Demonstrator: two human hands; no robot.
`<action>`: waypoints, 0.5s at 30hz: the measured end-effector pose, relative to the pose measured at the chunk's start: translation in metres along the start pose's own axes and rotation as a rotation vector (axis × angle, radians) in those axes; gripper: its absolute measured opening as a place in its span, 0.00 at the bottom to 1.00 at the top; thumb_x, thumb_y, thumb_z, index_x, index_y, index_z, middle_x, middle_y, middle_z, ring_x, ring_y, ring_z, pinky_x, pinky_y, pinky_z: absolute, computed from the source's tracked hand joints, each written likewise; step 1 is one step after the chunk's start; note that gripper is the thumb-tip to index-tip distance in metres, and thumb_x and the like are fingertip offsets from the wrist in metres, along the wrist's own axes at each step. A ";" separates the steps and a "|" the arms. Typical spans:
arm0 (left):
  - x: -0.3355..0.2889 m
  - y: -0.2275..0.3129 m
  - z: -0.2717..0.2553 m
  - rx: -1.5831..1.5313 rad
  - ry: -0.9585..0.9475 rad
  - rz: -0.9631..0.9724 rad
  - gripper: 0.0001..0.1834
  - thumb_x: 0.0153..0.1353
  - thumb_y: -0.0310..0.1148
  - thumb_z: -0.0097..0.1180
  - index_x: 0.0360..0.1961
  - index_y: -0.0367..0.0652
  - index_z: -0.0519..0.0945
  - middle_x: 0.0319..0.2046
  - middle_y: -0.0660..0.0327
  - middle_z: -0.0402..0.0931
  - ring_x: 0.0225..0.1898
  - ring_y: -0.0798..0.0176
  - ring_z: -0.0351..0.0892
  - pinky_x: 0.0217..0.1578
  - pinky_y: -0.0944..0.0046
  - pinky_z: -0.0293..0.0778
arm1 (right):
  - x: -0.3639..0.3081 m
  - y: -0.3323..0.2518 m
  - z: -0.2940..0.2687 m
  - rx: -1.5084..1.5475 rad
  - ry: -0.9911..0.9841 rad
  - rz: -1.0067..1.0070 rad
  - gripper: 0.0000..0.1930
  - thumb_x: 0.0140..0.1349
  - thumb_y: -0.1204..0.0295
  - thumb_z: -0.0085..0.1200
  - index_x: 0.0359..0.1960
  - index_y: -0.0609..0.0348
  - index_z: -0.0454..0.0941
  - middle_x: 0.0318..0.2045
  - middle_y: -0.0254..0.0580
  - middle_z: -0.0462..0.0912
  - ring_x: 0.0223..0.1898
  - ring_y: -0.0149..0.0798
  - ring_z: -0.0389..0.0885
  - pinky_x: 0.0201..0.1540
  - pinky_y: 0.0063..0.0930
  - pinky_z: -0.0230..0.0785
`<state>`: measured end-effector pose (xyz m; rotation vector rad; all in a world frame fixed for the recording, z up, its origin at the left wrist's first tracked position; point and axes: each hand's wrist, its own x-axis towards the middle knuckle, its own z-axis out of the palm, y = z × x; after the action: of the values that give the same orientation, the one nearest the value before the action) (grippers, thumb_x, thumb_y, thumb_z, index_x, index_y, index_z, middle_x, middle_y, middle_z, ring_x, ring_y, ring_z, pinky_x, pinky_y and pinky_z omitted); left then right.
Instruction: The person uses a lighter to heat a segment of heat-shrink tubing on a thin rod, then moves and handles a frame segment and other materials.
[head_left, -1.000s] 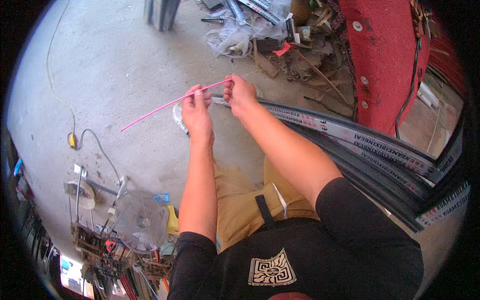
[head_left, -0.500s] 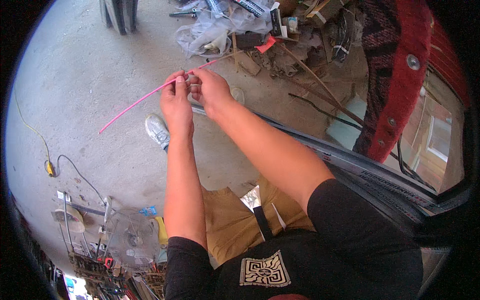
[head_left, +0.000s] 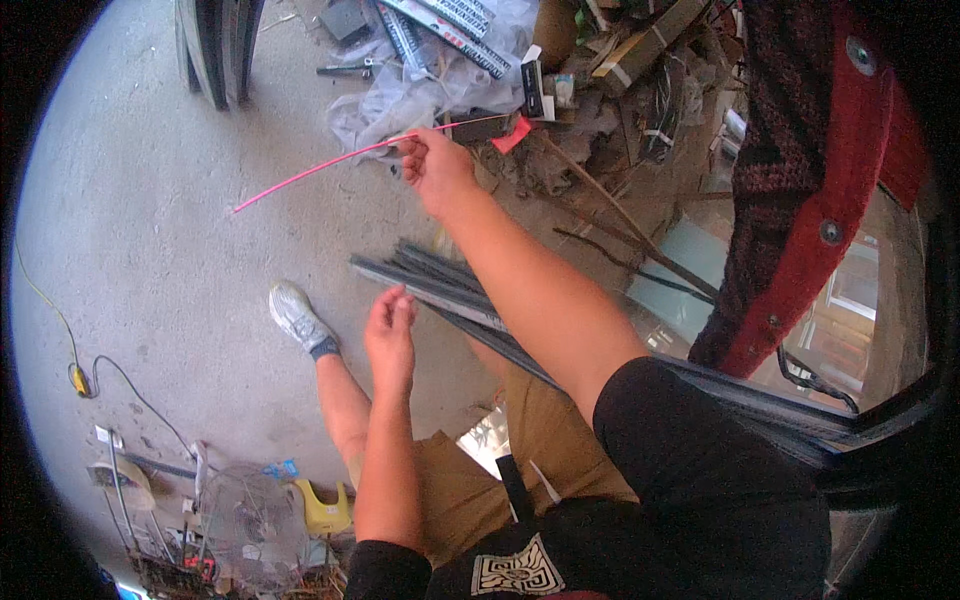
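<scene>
A thin, slightly curved pink rod (head_left: 318,171) is pinched in my right hand (head_left: 437,172), stretched far out over the floor. One end of it slants down to the left; the other runs past my fingers to the right, toward the heap. My left hand (head_left: 390,333) has come away from the rod and hovers nearer to me, fingers curled and thumb pressed in. Whether anything small sits between those fingers I cannot make out. Long dark metal profiles (head_left: 467,313) lie just right of my left hand and pass under my right forearm.
A heap of scrap, with clear plastic sheeting (head_left: 450,88) and a red scrap (head_left: 512,135), lies ahead. On the right hangs a dark red fabric (head_left: 800,200) near glass panes. A fan (head_left: 250,520), a yellow stool (head_left: 323,508) and a cable (head_left: 140,388) are at left.
My left hand has let go of the pink rod and drawn back toward me. My right hand keeps the rod and has moved slightly away and to the right. The view has shifted.
</scene>
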<state>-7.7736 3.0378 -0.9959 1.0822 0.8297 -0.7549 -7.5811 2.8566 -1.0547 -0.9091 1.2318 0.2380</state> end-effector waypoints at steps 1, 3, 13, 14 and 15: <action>0.002 -0.015 -0.007 0.177 -0.043 -0.019 0.17 0.75 0.35 0.54 0.59 0.35 0.78 0.47 0.59 0.83 0.48 0.65 0.81 0.51 0.63 0.77 | 0.005 -0.005 -0.001 0.001 0.022 -0.042 0.09 0.72 0.64 0.53 0.39 0.54 0.81 0.31 0.35 0.85 0.27 0.30 0.78 0.32 0.28 0.72; 0.012 -0.032 -0.017 0.347 -0.099 -0.028 0.17 0.74 0.35 0.55 0.59 0.37 0.79 0.47 0.59 0.84 0.47 0.63 0.83 0.52 0.62 0.77 | 0.024 -0.020 -0.008 0.001 0.030 -0.057 0.10 0.72 0.64 0.52 0.39 0.55 0.80 0.31 0.35 0.85 0.27 0.30 0.78 0.32 0.29 0.73; 0.037 -0.030 0.005 0.611 -0.164 0.162 0.17 0.70 0.32 0.58 0.58 0.39 0.81 0.47 0.50 0.84 0.45 0.55 0.85 0.50 0.58 0.78 | 0.096 -0.061 -0.073 0.005 0.059 -0.038 0.10 0.71 0.62 0.51 0.36 0.52 0.78 0.29 0.36 0.85 0.26 0.34 0.79 0.30 0.31 0.74; 0.037 -0.030 0.005 0.633 -0.178 0.141 0.17 0.70 0.32 0.58 0.58 0.39 0.81 0.48 0.50 0.84 0.45 0.56 0.85 0.50 0.58 0.78 | 0.096 -0.059 -0.075 0.014 0.058 -0.034 0.10 0.71 0.62 0.51 0.36 0.52 0.78 0.29 0.36 0.85 0.26 0.34 0.79 0.30 0.31 0.74; 0.038 -0.029 0.007 0.638 -0.179 0.142 0.17 0.70 0.32 0.58 0.58 0.39 0.81 0.48 0.50 0.84 0.45 0.56 0.85 0.50 0.58 0.78 | 0.096 -0.059 -0.078 0.014 0.070 -0.026 0.09 0.72 0.63 0.50 0.40 0.54 0.79 0.29 0.35 0.83 0.28 0.33 0.79 0.32 0.31 0.74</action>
<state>-7.7788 3.0179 -1.0396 1.5908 0.3515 -1.0108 -7.5658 2.7342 -1.1155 -0.9272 1.2844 0.1782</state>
